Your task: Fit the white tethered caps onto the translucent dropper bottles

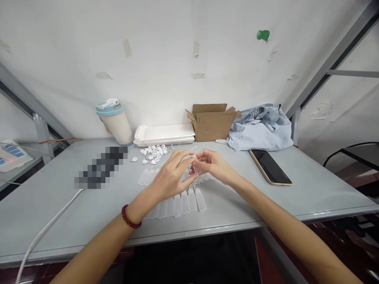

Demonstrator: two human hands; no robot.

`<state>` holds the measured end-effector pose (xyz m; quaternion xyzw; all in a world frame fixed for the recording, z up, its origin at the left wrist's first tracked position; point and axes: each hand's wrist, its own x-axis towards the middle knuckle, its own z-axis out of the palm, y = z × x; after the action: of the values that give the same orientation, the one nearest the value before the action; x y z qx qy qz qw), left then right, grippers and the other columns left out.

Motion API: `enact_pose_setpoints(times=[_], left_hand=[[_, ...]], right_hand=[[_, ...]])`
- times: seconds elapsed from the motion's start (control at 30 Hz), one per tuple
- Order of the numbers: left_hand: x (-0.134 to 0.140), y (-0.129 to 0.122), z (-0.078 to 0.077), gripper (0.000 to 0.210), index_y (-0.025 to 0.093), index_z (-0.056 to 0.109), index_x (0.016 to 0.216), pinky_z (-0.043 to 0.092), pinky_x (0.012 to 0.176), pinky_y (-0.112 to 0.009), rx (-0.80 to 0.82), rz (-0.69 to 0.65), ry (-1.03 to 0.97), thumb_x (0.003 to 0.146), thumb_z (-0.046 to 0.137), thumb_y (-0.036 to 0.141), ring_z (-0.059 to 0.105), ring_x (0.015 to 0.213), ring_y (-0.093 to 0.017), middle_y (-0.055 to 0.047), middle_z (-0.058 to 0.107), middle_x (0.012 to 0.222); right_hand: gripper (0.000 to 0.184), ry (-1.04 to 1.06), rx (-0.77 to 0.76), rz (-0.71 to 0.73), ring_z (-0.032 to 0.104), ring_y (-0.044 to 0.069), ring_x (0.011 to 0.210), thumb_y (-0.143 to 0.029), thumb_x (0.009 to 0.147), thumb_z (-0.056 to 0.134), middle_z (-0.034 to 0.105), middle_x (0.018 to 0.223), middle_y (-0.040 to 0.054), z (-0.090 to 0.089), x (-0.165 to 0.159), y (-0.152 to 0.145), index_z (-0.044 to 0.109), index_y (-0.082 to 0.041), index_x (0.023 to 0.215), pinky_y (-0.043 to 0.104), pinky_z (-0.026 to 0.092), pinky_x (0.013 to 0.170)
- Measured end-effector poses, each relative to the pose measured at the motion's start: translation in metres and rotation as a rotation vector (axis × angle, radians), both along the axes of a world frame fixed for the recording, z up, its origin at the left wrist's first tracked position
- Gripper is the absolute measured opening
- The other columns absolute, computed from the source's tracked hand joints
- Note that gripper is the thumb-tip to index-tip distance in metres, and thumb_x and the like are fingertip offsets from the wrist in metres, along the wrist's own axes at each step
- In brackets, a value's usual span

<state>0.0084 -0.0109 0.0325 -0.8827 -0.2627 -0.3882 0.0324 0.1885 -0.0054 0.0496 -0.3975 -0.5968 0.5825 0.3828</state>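
Over the middle of the table, my right hand [211, 163] grips a small translucent plastic bottle [197, 169] between curled fingers and thumb. My left hand [171, 173] meets it from the other side, with its fingertips around the bottle's upper part and its thumb lower down. The fingers partly hide the bottle, and a thin white strand [193, 149] sticks up at its top. Below my hands lies a row of similar translucent bottles [185, 202] with thin white loops at their tops. More bottles [145, 176] lie behind my left hand, partly covered by it.
Loose white caps [154, 152] lie in a pile behind the bottles. Along the wall stand a travel cup [116, 122], a flat white stack [166, 135], an open cardboard box [213, 125] and folded blue cloth [263, 128]. A phone [271, 167] lies right; a white cable [50, 227] runs left.
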Motion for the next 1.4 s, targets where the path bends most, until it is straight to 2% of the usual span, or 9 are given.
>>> enact_pose_setpoints(times=[0.17,0.27,0.4,0.5,0.63,0.87,1.13,1.4], left_hand=[[0.003,-0.006,0.004,0.033,0.011,0.052,0.113,0.048,0.09,-0.044,0.036,-0.045,0.025,0.082,0.062,0.018,0.05,0.107,-0.026,-0.016,0.059,0.113],[0.006,-0.013,0.005,0.035,0.01,0.053,0.113,0.05,0.086,-0.043,-0.006,-0.099,0.037,0.081,0.061,0.017,0.05,0.104,-0.026,-0.015,0.061,0.11],[0.012,-0.024,0.005,0.032,0.013,0.054,0.112,0.05,0.087,-0.041,-0.18,-0.189,0.066,0.081,0.062,0.02,0.05,0.105,-0.025,-0.012,0.062,0.111],[0.018,-0.031,0.004,0.028,0.014,0.056,0.109,0.051,0.084,-0.039,-0.261,-0.255,0.111,0.082,0.061,0.022,0.052,0.1,-0.024,-0.011,0.064,0.105],[0.022,-0.038,0.0,0.028,0.013,0.058,0.109,0.05,0.085,-0.038,-0.266,-0.293,0.227,0.083,0.06,0.023,0.053,0.099,-0.025,-0.01,0.065,0.098],[0.023,-0.04,-0.008,0.024,0.014,0.06,0.101,0.049,0.077,-0.036,-0.254,-0.264,0.358,0.082,0.06,0.029,0.056,0.091,-0.025,-0.01,0.065,0.092],[0.022,-0.039,-0.007,0.024,0.014,0.059,0.094,0.047,0.074,-0.036,-0.196,-0.185,0.4,0.083,0.059,0.036,0.054,0.085,-0.024,-0.009,0.063,0.086],[0.021,-0.039,-0.007,0.027,0.011,0.06,0.091,0.048,0.075,-0.038,-0.17,-0.117,0.466,0.083,0.058,0.037,0.052,0.085,-0.025,-0.01,0.061,0.085]], right_hand=[[0.027,-0.176,0.069,0.086,0.063,0.014,0.067,-0.038,0.074,0.069,0.065,0.074,0.0026,0.008,0.012,0.004,0.054,-0.016,0.081,0.027,0.052,0.06],[0.03,-0.352,0.046,0.288,0.063,0.014,0.069,-0.041,0.073,0.07,0.066,0.075,0.0028,0.018,0.027,0.008,0.059,-0.015,0.082,0.024,0.049,0.059],[0.033,-0.529,-0.018,0.601,0.066,0.016,0.074,-0.045,0.077,0.064,0.07,0.077,0.0062,0.03,0.046,0.013,0.066,-0.013,0.082,0.023,0.048,0.059],[0.035,-0.623,-0.095,0.724,0.068,0.018,0.076,-0.046,0.077,0.063,0.072,0.08,0.0074,0.033,0.052,0.013,0.07,-0.013,0.083,0.022,0.047,0.055],[0.035,-0.711,-0.159,0.856,0.068,0.017,0.073,-0.046,0.079,0.061,0.072,0.08,0.0072,0.031,0.052,0.014,0.07,-0.012,0.083,0.019,0.046,0.05],[0.037,-0.758,-0.185,0.895,0.069,0.018,0.071,-0.048,0.079,0.059,0.072,0.079,0.0075,0.024,0.049,0.016,0.068,-0.012,0.084,0.02,0.045,0.047],[0.038,-0.763,-0.205,0.872,0.069,0.017,0.069,-0.048,0.076,0.063,0.072,0.077,0.0065,0.019,0.045,0.017,0.068,-0.012,0.086,0.02,0.045,0.048],[0.031,-0.751,-0.19,0.88,0.069,0.016,0.069,-0.039,0.079,0.061,0.072,0.077,0.0056,0.015,0.043,0.019,0.068,-0.012,0.093,0.019,0.045,0.05]])
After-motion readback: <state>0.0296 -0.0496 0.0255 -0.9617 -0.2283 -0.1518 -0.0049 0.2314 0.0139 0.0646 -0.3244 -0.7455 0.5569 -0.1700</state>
